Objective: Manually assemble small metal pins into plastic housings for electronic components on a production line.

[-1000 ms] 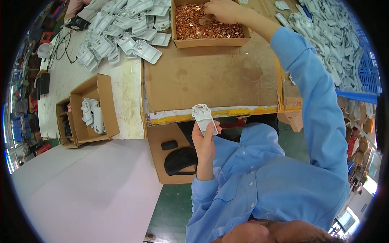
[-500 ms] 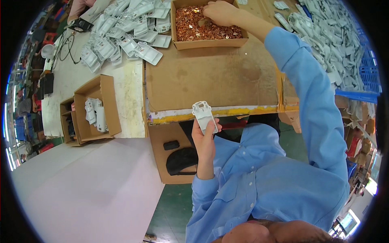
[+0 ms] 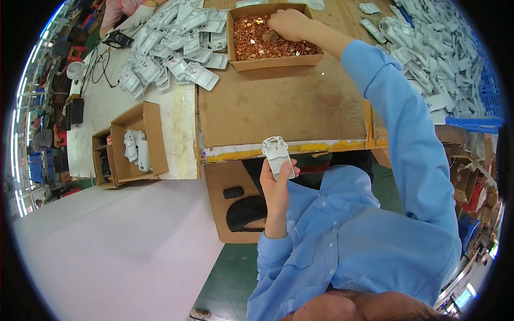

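My left hand [image 3: 275, 192] grips a white plastic housing [image 3: 278, 156] just off the table's near edge. Its thumb lies over the lower face, and the notched end points away from me. My right arm reaches to the far side, where my right hand [image 3: 290, 24] dips into a cardboard box [image 3: 276, 65] of small copper-coloured metal pieces [image 3: 251, 40]. Those fingers are curled down among the pieces; their tips and anything between them are hidden.
White plastic housings [image 3: 201, 76] lie heaped left of the box. Many slim white parts [image 3: 428, 59] fill a blue crate [image 3: 490, 91] at right. Cardboard boxes [image 3: 155, 136] holding white parts stand at left. Another person's arm [image 3: 131, 18] rests at far left; a black cap [image 3: 245, 214] lies below the table.
The view has turned a little, so the table and boxes sit farther right in the picture. My left hand still holds the housing, and my right hand remains in the box of metal pieces.
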A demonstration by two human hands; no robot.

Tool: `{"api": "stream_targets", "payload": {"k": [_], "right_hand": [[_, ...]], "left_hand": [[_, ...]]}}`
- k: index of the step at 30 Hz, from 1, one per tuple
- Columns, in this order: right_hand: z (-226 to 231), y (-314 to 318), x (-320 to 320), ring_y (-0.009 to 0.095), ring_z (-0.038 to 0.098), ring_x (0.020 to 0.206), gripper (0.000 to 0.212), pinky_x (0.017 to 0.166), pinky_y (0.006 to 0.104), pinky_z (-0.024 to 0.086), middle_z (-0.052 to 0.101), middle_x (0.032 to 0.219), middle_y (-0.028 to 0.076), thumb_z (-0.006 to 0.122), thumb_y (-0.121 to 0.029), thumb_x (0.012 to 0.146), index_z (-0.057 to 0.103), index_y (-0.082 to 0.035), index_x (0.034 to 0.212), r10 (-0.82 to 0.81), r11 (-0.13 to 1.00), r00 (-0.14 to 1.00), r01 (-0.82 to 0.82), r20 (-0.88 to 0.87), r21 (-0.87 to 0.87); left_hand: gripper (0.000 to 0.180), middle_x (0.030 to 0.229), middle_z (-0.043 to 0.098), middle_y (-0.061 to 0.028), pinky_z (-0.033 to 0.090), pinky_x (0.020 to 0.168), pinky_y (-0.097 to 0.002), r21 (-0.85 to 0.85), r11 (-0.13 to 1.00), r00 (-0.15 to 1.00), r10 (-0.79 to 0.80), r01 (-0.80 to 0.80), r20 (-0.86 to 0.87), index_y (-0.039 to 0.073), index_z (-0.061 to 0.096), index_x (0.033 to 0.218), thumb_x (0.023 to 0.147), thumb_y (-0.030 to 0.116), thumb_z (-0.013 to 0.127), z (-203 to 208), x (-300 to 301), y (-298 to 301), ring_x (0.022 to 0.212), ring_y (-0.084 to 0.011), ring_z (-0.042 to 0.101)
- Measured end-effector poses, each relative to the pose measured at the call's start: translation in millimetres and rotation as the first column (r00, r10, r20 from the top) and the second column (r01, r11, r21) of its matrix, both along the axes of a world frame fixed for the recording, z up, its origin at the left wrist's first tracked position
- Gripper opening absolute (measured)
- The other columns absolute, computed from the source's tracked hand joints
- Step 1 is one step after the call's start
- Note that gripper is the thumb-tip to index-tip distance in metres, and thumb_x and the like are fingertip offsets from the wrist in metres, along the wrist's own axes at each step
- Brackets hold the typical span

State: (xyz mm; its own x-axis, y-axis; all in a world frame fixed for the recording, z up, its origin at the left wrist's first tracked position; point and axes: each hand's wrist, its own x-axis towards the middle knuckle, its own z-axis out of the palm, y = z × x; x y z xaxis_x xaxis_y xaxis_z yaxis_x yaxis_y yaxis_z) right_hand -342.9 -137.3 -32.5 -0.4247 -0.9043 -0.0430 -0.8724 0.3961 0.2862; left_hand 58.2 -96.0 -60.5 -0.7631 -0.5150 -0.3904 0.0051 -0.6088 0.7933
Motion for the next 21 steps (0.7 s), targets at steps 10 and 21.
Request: {"api": "stream_targets", "payload": {"k": [10,21], "right_hand": [[14,-11,10,0.03,0.066,0.097,0.015,0.08,0.0431,0.055,0.069,0.1,0.015,0.065,-0.006,0.079,0.068,-0.003,0.094,-0.131,0.991,0.983,0.128,0.131,0.028],[57,59,53,0.031,0.062,0.079,0.01,0.068,0.0414,0.05,0.062,0.082,0.011,0.062,-0.014,0.081,0.06,-0.004,0.084,0.276,0.855,0.908,-0.082,0.315,-0.512]], "left_hand": [[0.027,0.098,0.066,-0.0098,0.054,0.071,-0.0285,0.014,1.0,1.0,-0.006,0.006,-0.013,0.001,0.052,0.118,0.093,0.009,0.058,-1,-5,-1,0.077,-0.0131,0.064],[0.037,0.101,0.063,-0.0116,0.053,0.071,-0.0274,-0.169,0.984,0.998,-0.055,0.049,-0.029,0.001,0.041,0.123,0.092,0.009,0.059,21,-22,-4,0.078,-0.0145,0.064]]}}
